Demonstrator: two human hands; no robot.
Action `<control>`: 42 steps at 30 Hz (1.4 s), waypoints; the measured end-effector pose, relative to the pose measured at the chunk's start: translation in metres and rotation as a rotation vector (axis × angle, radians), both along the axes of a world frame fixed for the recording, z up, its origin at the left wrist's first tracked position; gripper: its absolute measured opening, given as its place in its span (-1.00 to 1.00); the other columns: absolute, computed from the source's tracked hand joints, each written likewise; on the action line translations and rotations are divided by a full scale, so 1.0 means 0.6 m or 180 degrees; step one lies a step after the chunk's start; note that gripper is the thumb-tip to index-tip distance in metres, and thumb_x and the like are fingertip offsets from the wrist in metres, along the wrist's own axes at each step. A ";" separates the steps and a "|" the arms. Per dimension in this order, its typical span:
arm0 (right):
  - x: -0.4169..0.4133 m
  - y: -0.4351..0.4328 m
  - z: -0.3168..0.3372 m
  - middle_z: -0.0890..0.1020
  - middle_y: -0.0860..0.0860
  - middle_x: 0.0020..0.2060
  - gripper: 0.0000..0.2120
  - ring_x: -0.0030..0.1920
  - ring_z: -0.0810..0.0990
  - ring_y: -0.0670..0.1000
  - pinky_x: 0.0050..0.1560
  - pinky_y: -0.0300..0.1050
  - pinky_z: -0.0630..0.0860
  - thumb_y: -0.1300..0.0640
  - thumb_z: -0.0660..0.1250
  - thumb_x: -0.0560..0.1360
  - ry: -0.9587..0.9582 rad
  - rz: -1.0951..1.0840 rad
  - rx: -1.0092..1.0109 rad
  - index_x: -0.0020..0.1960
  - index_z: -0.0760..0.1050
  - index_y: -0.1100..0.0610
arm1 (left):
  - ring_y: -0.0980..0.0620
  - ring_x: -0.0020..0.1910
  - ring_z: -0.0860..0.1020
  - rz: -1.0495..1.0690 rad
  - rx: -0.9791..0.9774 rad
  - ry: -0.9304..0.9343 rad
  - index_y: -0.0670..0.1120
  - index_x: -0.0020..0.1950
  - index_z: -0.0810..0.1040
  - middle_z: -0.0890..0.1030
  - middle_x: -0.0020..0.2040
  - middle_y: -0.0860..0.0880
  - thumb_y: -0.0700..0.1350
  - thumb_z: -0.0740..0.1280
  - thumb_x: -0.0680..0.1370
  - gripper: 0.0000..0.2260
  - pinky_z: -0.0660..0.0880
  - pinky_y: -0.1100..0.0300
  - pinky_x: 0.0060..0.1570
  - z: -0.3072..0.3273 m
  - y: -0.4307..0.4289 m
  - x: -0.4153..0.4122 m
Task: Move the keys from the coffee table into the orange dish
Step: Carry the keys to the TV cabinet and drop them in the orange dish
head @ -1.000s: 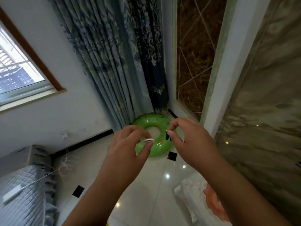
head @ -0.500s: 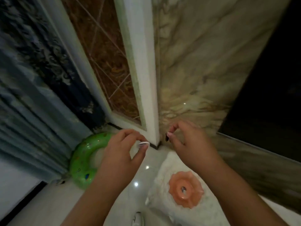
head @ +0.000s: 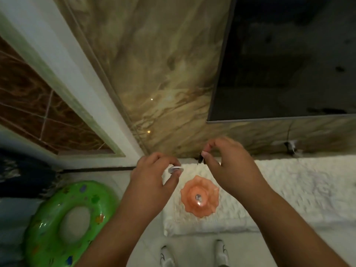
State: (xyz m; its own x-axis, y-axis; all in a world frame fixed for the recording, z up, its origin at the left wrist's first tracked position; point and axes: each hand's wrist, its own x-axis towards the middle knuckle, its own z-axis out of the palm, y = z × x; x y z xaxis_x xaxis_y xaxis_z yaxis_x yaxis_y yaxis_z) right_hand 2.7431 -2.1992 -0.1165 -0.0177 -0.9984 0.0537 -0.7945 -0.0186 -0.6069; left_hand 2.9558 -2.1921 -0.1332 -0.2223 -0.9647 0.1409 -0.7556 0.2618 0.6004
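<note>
The orange dish (head: 200, 197) has a scalloped rim and sits on a white textured cloth on a low shelf; a small shiny thing lies in its middle. My left hand (head: 154, 178) hovers just left of and above the dish, pinching a small white round piece (head: 175, 169) between thumb and fingers. My right hand (head: 229, 166) is above the dish's right side, pinching a small dark key-like piece (head: 200, 159) that hangs down from the fingertips. The two pieces are too small and blurred to tell apart in detail.
The white cloth (head: 289, 189) covers the shelf along a marbled wall (head: 163, 74). A dark screen (head: 289, 58) hangs at the upper right. A green swim ring (head: 48, 218) lies on the floor at lower left. My white shoes (head: 192, 253) show below.
My view has swung right and down from the curtain corner to the shelf. The dish now lies below and between my hands, which keep the same pinch on their pieces.
</note>
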 end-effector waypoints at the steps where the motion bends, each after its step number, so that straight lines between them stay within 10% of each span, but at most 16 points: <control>1: 0.000 0.003 -0.013 0.53 -0.18 -0.07 -0.96 0.03 0.47 -0.09 0.03 -0.02 0.48 -0.04 0.32 0.53 -0.0023 -0.0092 0.0009 -0.06 0.49 -0.10 | 0.06 0.07 0.48 -0.0056 0.0019 0.0020 0.17 0.00 0.60 0.51 -0.01 0.23 0.05 0.40 0.50 -0.90 0.45 -0.03 0.07 -0.012 -0.005 0.000; 13: -0.041 0.012 -0.255 0.56 -0.18 0.02 -0.97 0.07 0.50 -0.11 -0.05 -0.20 0.35 -0.01 0.34 0.51 -0.0204 -0.0489 0.0463 -0.09 0.51 -0.08 | 0.14 0.09 0.43 -0.0110 0.0491 -0.0026 0.18 0.02 0.59 0.53 0.01 0.22 0.05 0.38 0.52 -0.90 0.44 -0.01 0.08 -0.213 -0.043 -0.051; 29: -0.088 0.039 -0.712 0.36 -0.13 0.40 -0.92 0.43 0.23 0.00 0.25 0.09 0.32 -0.07 0.38 0.46 0.0376 -0.0384 0.1672 -0.06 0.60 -0.13 | 0.14 -0.03 0.53 0.0252 0.1309 -0.0341 0.21 -0.03 0.53 0.58 -0.14 0.24 0.21 0.29 0.48 -0.85 0.49 -0.05 0.02 -0.594 -0.025 -0.112; 42: -0.116 0.038 -0.831 0.29 -0.18 0.47 -0.87 0.50 0.12 0.02 0.36 0.15 0.27 -0.12 0.30 0.50 0.0252 -0.0360 0.2181 -0.02 0.61 -0.21 | 0.22 -0.07 0.54 0.0441 0.1771 -0.0368 0.23 -0.05 0.53 0.60 -0.12 0.26 0.22 0.31 0.50 -0.88 0.50 0.00 0.02 -0.702 -0.018 -0.143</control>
